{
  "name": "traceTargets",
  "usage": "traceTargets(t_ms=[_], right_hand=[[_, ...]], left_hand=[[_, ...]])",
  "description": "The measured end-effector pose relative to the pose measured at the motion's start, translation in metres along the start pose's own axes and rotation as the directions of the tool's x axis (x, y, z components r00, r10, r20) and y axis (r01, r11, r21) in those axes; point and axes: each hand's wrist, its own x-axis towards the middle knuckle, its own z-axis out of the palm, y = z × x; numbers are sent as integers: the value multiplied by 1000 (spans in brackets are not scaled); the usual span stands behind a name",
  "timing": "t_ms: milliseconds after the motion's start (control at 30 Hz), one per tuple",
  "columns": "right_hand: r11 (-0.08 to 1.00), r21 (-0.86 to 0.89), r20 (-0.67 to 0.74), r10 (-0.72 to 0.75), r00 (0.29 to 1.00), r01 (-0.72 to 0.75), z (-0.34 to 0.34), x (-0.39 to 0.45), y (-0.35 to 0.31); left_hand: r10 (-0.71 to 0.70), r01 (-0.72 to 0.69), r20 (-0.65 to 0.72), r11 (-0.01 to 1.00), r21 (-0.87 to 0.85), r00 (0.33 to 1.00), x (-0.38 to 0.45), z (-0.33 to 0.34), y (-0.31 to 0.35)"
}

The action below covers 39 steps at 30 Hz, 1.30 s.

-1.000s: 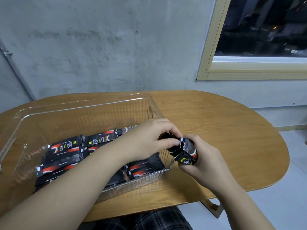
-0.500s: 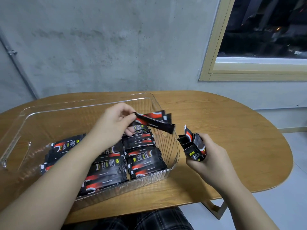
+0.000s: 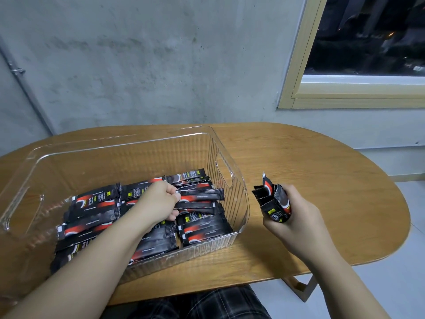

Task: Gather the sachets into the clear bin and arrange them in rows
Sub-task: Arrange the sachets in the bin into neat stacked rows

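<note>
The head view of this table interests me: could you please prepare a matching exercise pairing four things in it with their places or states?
Things:
1. left hand
2. right hand
3. clear ribbed plastic bin
4. oval wooden table

Places or states:
A. bears the bin
B. grips a bundle of black sachets outside the bin
C. inside the bin, pinching sachets
D. holds rows of black-and-red sachets

Pairs: 1-C, 2-B, 3-D, 4-A

The clear ribbed bin (image 3: pixel 239 187) sits on the table's left half, its floor lined with black-and-red sachets (image 3: pixel 202 229) lying flat in rows. At its 3 o'clock, apart from its wall, a bundle (image 3: pixel 274 201) of sachets stands upright.
</note>
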Motion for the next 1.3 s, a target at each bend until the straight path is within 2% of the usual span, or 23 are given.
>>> traceTargets(t_ms=[133, 267, 500, 667, 733, 833, 967, 1300], right_hand=[[1000, -14, 14, -3, 1000, 3, 1, 0, 0], [999, -32, 12, -2, 1000, 2, 2, 0, -1], [999, -51, 14, -9, 1000, 10, 3, 0, 0], [998, -55, 18, -5, 1000, 6, 3, 0, -1], [999, -50, 16, -8, 1000, 8, 3, 0, -1], [999, -45, 14, -15, 1000, 16, 2, 0, -1], [999, -43, 14, -23, 1000, 24, 2, 0, -1], [999, -21, 19, -27, 999, 28, 4, 1, 1]], left_hand=[[23, -21, -26, 998, 62, 999, 1, 0, -1], [28, -27, -28, 999, 46, 999, -3, -1, 0], [-7, 7, -1, 994, -105, 1000, -3, -3, -3], [-23, -10, -112, 956, -292, 993, -6, -11, -4], [-43, 9, -86, 933, -360, 995, -11, -13, -2], [-69, 86, 55, 898, -432, 996, -25, -10, 0], [-97, 168, 188, 895, -413, 977, -37, -3, -1], [-117, 163, 236, 969, -186, 965, -42, -1, -2]])
